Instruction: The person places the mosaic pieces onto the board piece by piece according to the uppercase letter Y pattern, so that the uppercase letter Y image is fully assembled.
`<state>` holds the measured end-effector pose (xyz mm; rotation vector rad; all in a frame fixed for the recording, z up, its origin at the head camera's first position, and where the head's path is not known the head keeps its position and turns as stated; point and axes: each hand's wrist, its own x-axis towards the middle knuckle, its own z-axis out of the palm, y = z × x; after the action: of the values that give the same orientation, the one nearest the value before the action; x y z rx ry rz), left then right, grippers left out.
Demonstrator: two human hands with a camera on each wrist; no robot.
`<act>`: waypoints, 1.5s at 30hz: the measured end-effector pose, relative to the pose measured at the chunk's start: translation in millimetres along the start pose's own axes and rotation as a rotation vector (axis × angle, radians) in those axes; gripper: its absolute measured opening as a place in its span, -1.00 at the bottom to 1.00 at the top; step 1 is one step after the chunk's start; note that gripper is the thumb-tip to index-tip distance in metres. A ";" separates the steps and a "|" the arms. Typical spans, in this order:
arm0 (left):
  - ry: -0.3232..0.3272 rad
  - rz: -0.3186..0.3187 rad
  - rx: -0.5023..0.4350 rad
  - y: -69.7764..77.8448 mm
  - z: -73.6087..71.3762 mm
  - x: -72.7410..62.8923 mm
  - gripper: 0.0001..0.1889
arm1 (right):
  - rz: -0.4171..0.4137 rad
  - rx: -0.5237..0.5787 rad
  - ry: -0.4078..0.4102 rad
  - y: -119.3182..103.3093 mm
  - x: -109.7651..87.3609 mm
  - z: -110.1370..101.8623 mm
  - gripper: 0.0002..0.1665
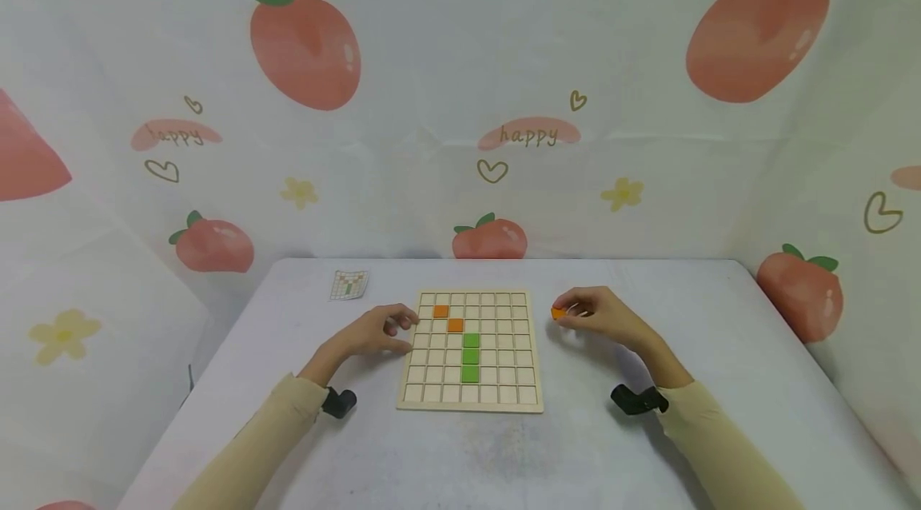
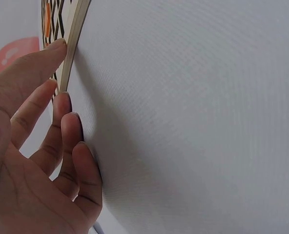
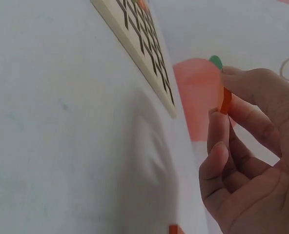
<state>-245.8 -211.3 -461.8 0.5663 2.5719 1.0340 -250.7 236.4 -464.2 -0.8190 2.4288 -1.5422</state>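
Note:
A square wooden grid board lies on the white table. Two orange square tiles sit diagonally in its upper left cells, the lower one nearer the middle. Below, three green tiles form a column. My left hand rests at the board's left edge, thumb and fingers spread apart; in the left wrist view the thumb touches the board's rim. Right of the board, my right hand pinches an orange tile between thumb and fingers, held above the table in the right wrist view.
A small card printed with a coloured grid pattern lies at the table's back left. Another orange piece shows at the bottom of the right wrist view. A fruit-patterned white cloth hangs behind the table.

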 end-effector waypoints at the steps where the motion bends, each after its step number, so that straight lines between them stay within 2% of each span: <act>1: 0.001 0.000 0.000 0.1 0.3 0.0 -0.53 | -0.005 0.001 -0.003 -0.3 2.8 2.1 -0.75; 17: -0.003 0.017 -0.004 -4.2 1.9 -0.1 -0.53 | -0.054 -0.017 -0.040 -7.8 45.8 46.9 -0.73; 27: -0.005 0.018 0.001 -4.1 1.0 0.1 -0.53 | -0.049 -0.041 -0.072 -11.6 67.8 70.1 -0.74; 36: 0.003 0.001 -0.011 0.8 0.7 -0.9 -0.53 | -0.059 -0.109 -0.080 -16.7 77.7 82.2 -0.74; 45: 0.005 -0.002 0.002 -1.1 0.3 1.1 -0.53 | -0.017 -0.146 -0.093 -20.7 79.1 87.2 -0.76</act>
<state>-247.0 -211.3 -462.9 0.5619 2.5778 1.0331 -274.5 119.6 -473.7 -0.9170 2.4955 -1.3128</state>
